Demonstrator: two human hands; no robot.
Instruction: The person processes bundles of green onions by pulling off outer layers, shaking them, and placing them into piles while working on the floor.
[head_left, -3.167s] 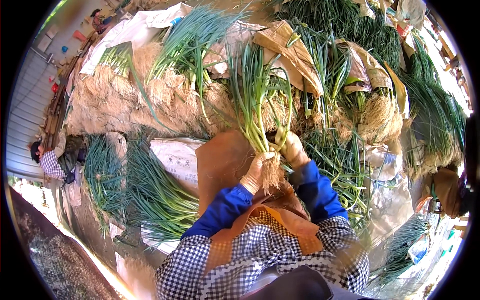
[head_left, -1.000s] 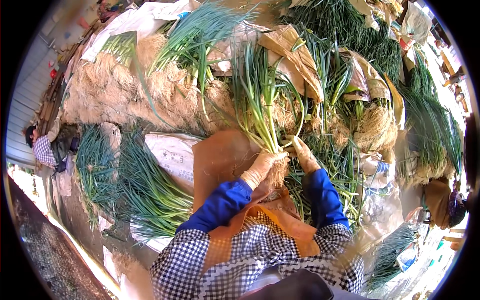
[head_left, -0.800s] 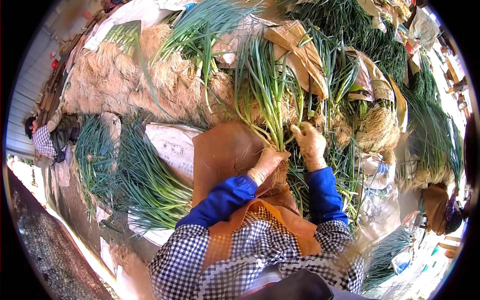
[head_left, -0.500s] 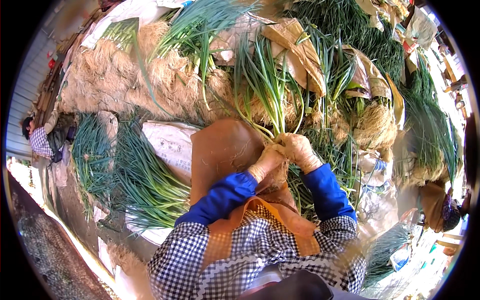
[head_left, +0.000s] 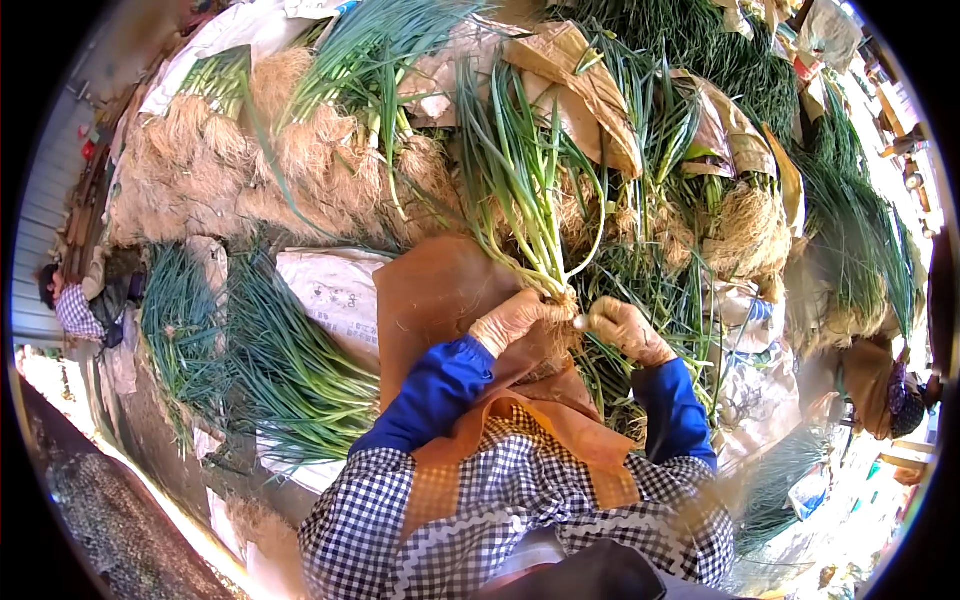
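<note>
- Gripping the bunch (head_left: 540, 245) upright at its base, right there by the apron's (head_left: 430, 300) right edge, with green tops fanned out beyond.
- Clamping that base in the left hand (head_left: 515, 322), with fingers curled tight around it just above the tan roots (head_left: 563, 350).
- Holding the right hand (head_left: 625, 328) just beside, with thumb and forefinger brought together at a pale bit; impossible to tell whether pinched or merely touched.
- Showing blue sleeves (head_left: 425, 400) on both forearms.
- Over past the apron's left edge, spotting a heap of greens (head_left: 295, 365) overlapping a pale sack's (head_left: 330, 300) left edge.
- Beyond the apron's far edge, seeing root clumps (head_left: 290, 180) packed in a row, plus tan paper (head_left: 590, 90).
- Out right, catching crumpled plastic (head_left: 755, 410).
- Far left, glimpsing a co-worker (head_left: 80, 310) in checks.
</note>
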